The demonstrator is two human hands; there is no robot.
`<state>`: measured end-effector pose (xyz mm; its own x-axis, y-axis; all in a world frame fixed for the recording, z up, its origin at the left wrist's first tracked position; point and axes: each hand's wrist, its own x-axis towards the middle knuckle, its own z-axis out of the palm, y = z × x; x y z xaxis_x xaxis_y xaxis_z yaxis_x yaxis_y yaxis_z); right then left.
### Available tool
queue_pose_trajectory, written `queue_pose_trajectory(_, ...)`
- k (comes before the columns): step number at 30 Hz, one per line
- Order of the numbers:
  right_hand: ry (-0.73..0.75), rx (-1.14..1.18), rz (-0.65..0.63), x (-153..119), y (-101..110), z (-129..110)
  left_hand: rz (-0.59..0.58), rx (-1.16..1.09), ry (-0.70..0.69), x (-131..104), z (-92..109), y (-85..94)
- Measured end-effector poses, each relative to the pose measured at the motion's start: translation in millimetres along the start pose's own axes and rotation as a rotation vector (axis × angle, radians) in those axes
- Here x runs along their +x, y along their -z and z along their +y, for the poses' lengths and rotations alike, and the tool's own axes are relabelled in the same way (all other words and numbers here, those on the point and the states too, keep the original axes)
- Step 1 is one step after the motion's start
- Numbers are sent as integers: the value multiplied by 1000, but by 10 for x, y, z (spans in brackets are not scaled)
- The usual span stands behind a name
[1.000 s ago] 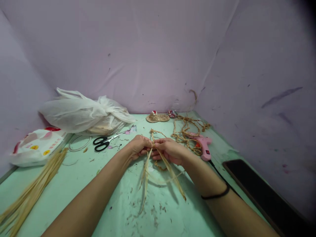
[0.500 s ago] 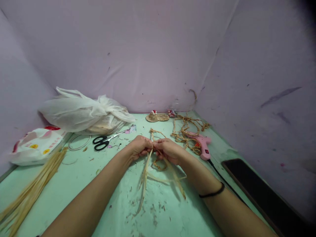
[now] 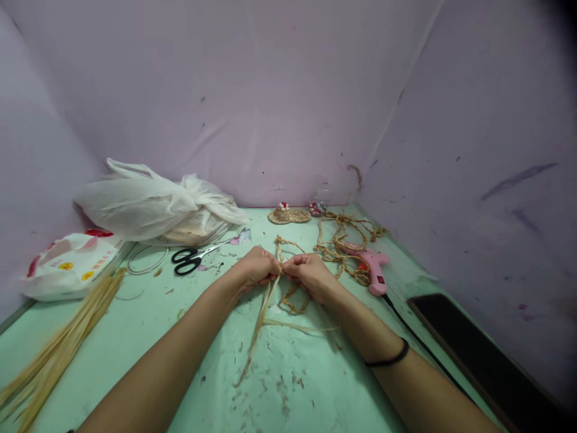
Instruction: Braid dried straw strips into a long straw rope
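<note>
Both my hands meet over the middle of the table around a braided straw cord (image 3: 279,248). My left hand (image 3: 260,266) pinches the cord from the left, fingers closed. From the right, my right hand (image 3: 309,273) pinches it too, thumb and forefinger close to the left fingertips. Loose straw strands (image 3: 258,337) hang below the hands toward me, one reaching out to the right. A loop of finished braid (image 3: 295,307) lies on the table under my right hand. The exact crossing of strands between the fingertips is hidden.
Black-handled scissors (image 3: 188,261), a wire ring (image 3: 148,260), a straw bundle (image 3: 67,343) and plastic bags (image 3: 153,207) lie left. Coiled braid (image 3: 342,237), a pink glue gun (image 3: 375,270) and a phone (image 3: 469,349) lie right. A woven straw piece (image 3: 289,214) stands behind.
My right hand has drawn slightly right, its fingers straighter. The strands that hung beneath it have swung and are now mostly hidden by my right wrist. The left hand has barely moved.
</note>
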<state>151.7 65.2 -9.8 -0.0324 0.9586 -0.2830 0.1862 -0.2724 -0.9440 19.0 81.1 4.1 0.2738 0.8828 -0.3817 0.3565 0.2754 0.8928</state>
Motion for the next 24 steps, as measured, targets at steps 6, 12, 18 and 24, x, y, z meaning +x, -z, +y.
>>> queue_pose_trajectory(6,73,2,-22,26,-4,56,-3,152,-2,-56,78,-19)
queue_pose_trajectory(12,24,23,-44,23,19,57,-28,279,107,-122,136,131)
queue_pose_trajectory(18,51,62,-80,7,-5,62,-4,346,130,-205,235,66)
queue_pose_trajectory(24,47,204,-9,-1,-55,77,293,751,-67,-287,184,-329)
